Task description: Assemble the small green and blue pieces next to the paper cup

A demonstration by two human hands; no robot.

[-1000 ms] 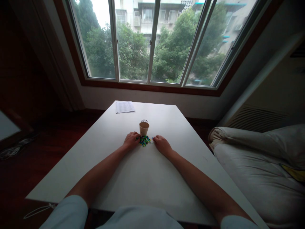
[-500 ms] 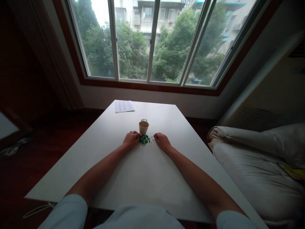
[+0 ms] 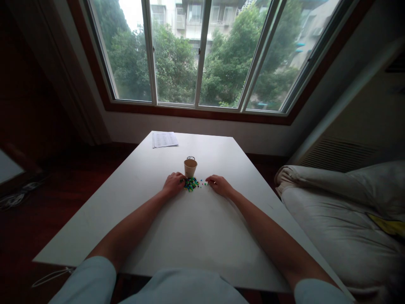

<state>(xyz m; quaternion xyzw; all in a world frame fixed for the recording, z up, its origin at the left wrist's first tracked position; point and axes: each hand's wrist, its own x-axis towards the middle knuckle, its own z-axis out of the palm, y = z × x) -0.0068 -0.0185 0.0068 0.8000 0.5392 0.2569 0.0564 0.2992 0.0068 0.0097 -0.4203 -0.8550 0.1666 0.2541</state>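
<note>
A small heap of tiny coloured beads (image 3: 191, 184), mostly green with blue, yellow and dark ones, lies on the white table (image 3: 190, 228). Just behind the heap stands an upright brown paper cup (image 3: 190, 169). At the heap's left edge rests my left hand (image 3: 173, 184), its fingers curled together; a bit of green shows by the fingertips, but what they hold is too small to make out. My right hand (image 3: 219, 185) lies on the table to the right, fingers loosely bent and slightly apart. A few stray beads (image 3: 205, 183) sit by its fingertips.
Behind the cup is a thin dark loop (image 3: 190, 158). Sheets of paper (image 3: 165, 139) lie at the table's far left corner. A pale padded seat (image 3: 329, 219) stands to the right, and a window (image 3: 196, 55) is beyond the table.
My right hand has shifted a little to the right, and beads now show at its fingertips. My left hand stays at the heap. The view has tilted slightly.
</note>
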